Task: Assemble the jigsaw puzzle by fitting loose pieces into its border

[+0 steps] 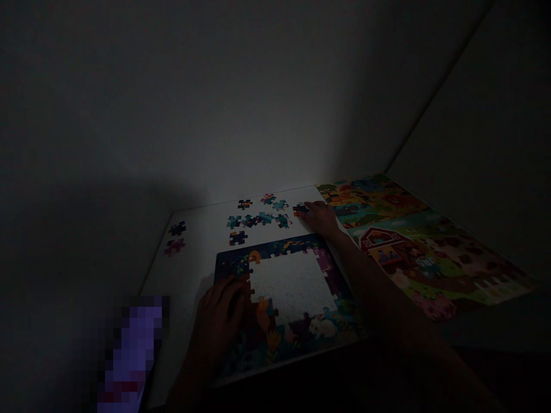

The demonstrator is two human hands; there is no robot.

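- The right hand (321, 219) rests near the top of the white surface (189, 269), its fingertips (306, 206) on a dark, orange-flecked jigsaw piece (300, 210). This grip looks closed on the piece, but I cannot tell whether it is clamped or only touching.
- The left hand (215, 312) curls over the lower left of the part-built puzzle border (275, 249), its fingers (239, 284) at the border's inner edge. Shadow hides whether this grip is apart, together or holding a piece.
- Loose jigsaw pieces (258, 219) lie scattered above the border, and two more (176, 238) sit well apart to the left.
- The pieces probably handle as light, stiff card (thin, so a flat one may need lifting by its edges). Their tabs look like the best place to take hold, though they may be easily bent.
- A printed farm-scene sheet (430, 252) with a red barn lies just right of the border, beside the right forearm (365, 275).
- The dim light blurs the pieces' printed detail. A pixelated purple object (133, 355) at lower left cannot be made out, and the frame cuts off the near edge of the scene.
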